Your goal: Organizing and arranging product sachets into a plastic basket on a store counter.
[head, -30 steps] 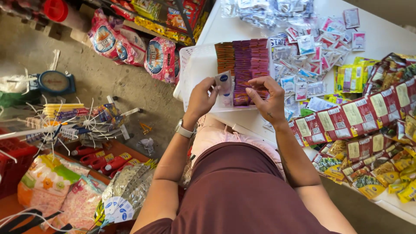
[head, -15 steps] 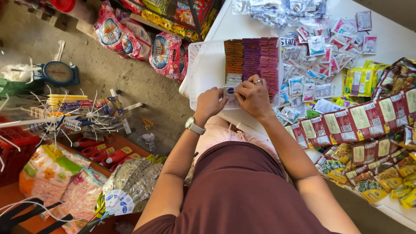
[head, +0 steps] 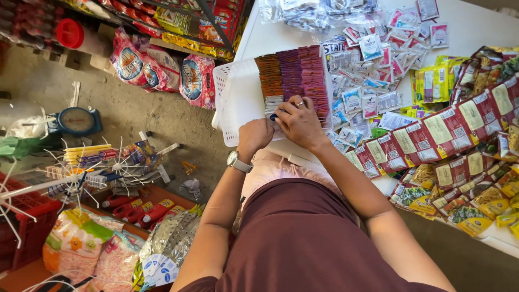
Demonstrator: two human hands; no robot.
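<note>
A white plastic basket [head: 232,103] stands at the near edge of a white table. It holds upright rows of orange, purple and red sachets [head: 294,73]. My left hand [head: 255,135], with a wristwatch, and my right hand [head: 300,123], with a ring, are together at the front of those rows. Both grip a small stack of white-and-blue sachets [head: 274,115] and press it down into the basket against the rows. My fingers hide most of the stack.
Loose white, blue and pink sachets [head: 373,70] lie scattered on the table [head: 476,27]. Strips of red and yellow packets [head: 448,135] cover its right side. On the floor to the left are snack bags [head: 162,67], a blue scale [head: 78,120], red bottles [head: 138,208] and a wire rack [head: 81,167].
Both hands have come down from above the basket rim to the front of the sachet rows, carrying the white-and-blue stack with them.
</note>
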